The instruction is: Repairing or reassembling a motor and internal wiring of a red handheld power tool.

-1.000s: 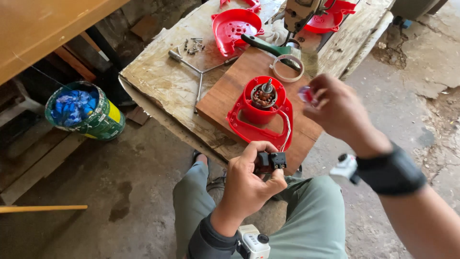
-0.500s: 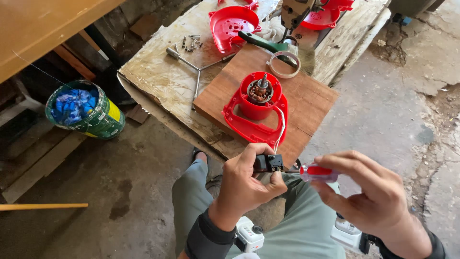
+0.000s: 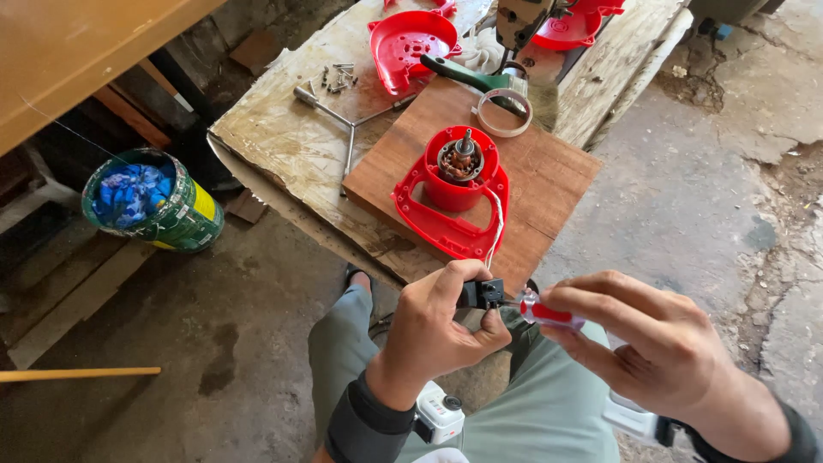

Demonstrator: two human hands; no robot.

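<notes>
The right hand, up by the red motor housing a second ago, now grips a red-handled screwdriver against the small black part the left hand pinches.

Right hand no longer up over the board by the red housing, as a second ago; brought down and in toward the lap, now level with the left hand. Red-handled screwdriver, half a second back just short of the small black part, now with its tip against that part. Left hand barely shifted, a little nearer the camera. White wire from housing to black part now plain to see.
</notes>
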